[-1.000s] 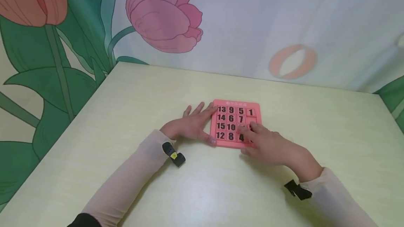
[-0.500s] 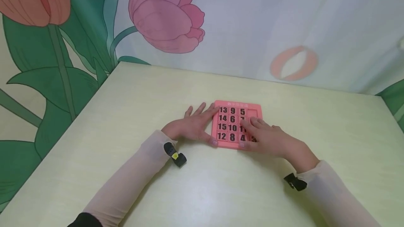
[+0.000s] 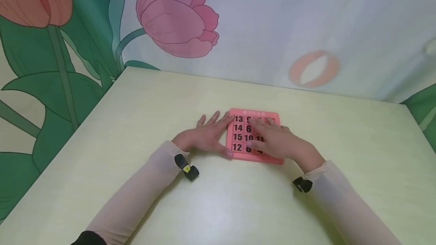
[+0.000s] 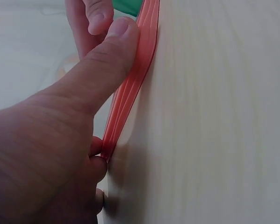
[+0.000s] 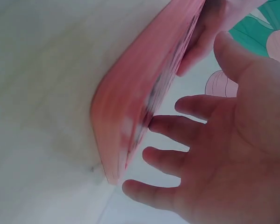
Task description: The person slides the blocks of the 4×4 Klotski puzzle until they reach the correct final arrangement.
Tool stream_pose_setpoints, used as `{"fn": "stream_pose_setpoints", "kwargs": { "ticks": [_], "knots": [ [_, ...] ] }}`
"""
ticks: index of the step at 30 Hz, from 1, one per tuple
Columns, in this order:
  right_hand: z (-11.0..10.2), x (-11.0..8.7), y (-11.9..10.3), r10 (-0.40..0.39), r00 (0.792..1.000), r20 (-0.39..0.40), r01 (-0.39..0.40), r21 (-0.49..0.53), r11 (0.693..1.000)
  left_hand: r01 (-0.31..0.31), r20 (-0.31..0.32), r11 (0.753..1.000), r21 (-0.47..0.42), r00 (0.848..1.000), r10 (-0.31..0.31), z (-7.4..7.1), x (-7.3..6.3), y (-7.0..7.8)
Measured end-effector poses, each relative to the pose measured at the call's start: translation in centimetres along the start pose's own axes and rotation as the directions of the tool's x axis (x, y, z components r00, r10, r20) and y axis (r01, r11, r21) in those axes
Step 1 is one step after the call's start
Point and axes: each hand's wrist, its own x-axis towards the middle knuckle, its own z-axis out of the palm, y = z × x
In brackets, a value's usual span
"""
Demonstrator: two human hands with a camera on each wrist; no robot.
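Observation:
A pink sliding number puzzle (image 3: 253,158) with black-numbered square tiles lies flat on the table. My left hand (image 3: 206,135) has its fingers spread along the puzzle's left side, thumb at the near corner and a fingertip near the far one. In the left wrist view the thumb touches the pink edge (image 4: 142,60). Over the right half of the tiles reaches my right hand (image 3: 281,141), fingers fairly straight, covering several numbers. From the right wrist view, one fingertip (image 5: 158,123) meets the tile face while other fingers stay apart from it.
The pale wood-grain table (image 3: 218,207) extends around the puzzle on all sides. Behind it hangs a light curtain (image 3: 259,29) printed with tulips and leaves. A black strap (image 3: 186,167) sits at the left cuff and another (image 3: 302,185) at the right.
My right hand has shifted left and farther up the puzzle. Half a second ago the tile marked 1 had left the upper right corner, baring a gap there. My left hand has stayed put.

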Motion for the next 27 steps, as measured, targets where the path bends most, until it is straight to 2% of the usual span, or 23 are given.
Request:
{"fn": "stream_pose_setpoints", "kwargs": {
  "ticks": [8, 11, 16, 18, 27],
  "knots": [
    [-0.8, -0.9, 0.4, 0.128, 0.992, 0.010, -0.128, -0.034, 0.991, 0.016, -0.005, 1.000, 0.009, 1.000, -0.016, 0.2, -0.1, 0.0],
    [-0.7, -0.4, 0.0, 0.100, 0.995, 0.007, -0.100, -0.032, 0.994, 0.020, -0.001, 1.000, 0.007, 1.000, -0.020, 0.2, -0.2, -0.1],
    [0.0, 1.1, -1.2, -0.007, 1.000, 0.004, 0.007, -0.003, 1.000, 0.014, 0.000, 1.000, 0.001, 1.000, -0.014, 0.3, -0.1, -0.2],
    [0.2, 1.5, -1.5, -0.016, 1.000, 0.009, 0.016, 0.002, 1.000, 0.009, 0.001, 1.000, 0.000, 1.000, -0.009, 0.3, -0.1, -0.1],
    [-0.7, 0.4, -0.8, 0.104, 0.995, -0.002, -0.104, -0.028, 0.994, 0.009, 0.003, 1.000, 0.018, 1.000, -0.009, 0.1, 0.0, 0.0]
  ]
}}
